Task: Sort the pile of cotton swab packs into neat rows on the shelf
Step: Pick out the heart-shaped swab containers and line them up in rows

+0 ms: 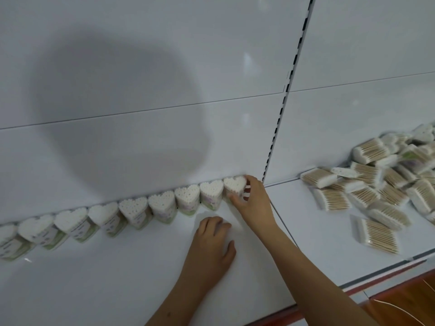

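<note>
Bare shelf (117, 278) across lower left and centre, open to the front edge. Row (131, 211) of upright packs lines the back wall. Pile (386, 180) crowds the right; a bare strip lies between pile and row.

Shelf (117, 278) — packs row (131, 211), pile (386, 180).

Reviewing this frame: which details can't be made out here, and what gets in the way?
All in the head view:
- Row of upright packs: its left end is cut off by the frame edge, so no full count.
- Pack labels: print too small and blurred to read.
- Rightmost pack: lower part hidden by the right hand gripping it.
- Pile of packs: runs off the right edge, motion-blurred.
- Left hand: rests on the shelf, palm hidden.
</note>
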Motion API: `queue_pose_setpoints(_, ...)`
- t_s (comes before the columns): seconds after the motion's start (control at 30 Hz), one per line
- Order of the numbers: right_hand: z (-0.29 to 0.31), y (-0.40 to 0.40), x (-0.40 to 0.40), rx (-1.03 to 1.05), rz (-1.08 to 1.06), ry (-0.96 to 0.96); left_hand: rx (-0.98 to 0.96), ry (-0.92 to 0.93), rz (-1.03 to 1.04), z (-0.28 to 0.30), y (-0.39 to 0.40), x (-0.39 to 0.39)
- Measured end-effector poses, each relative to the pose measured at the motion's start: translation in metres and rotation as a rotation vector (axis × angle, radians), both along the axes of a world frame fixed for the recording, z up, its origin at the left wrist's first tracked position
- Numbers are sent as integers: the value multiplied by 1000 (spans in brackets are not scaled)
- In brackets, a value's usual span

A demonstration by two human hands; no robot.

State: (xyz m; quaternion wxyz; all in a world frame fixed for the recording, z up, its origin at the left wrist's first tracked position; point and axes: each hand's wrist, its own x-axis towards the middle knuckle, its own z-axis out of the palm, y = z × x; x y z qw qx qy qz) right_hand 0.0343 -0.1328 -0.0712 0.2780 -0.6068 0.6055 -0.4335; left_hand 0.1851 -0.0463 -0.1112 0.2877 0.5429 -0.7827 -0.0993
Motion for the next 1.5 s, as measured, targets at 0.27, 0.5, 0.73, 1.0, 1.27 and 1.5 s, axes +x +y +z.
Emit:
queue_pose_setpoints(0.27,29,32,-62,-131,-126,53,75,150,-38,11,-7,-24)
queue_pose_setpoints(0.5,74,69,-189,-201,-444,105,132,183,-389,41,-16,-169)
queue_pose_setpoints(0.73,52,97,-346,-23,-714,233,0,-5,-596,31,-34,-312)
queue_pose_setpoints(1.0,1,82,-483,161,-745,305,-72,-265,-529,12,-66,-382)
queue_pose_setpoints(1.27,-30,62,-506,20,-726,208,-39,-99,-493,10,-67,-386)
queue_pose_setpoints(1.5,-1,49,-494,-266,-559,71,-21,50,-443,23,-65,-389)
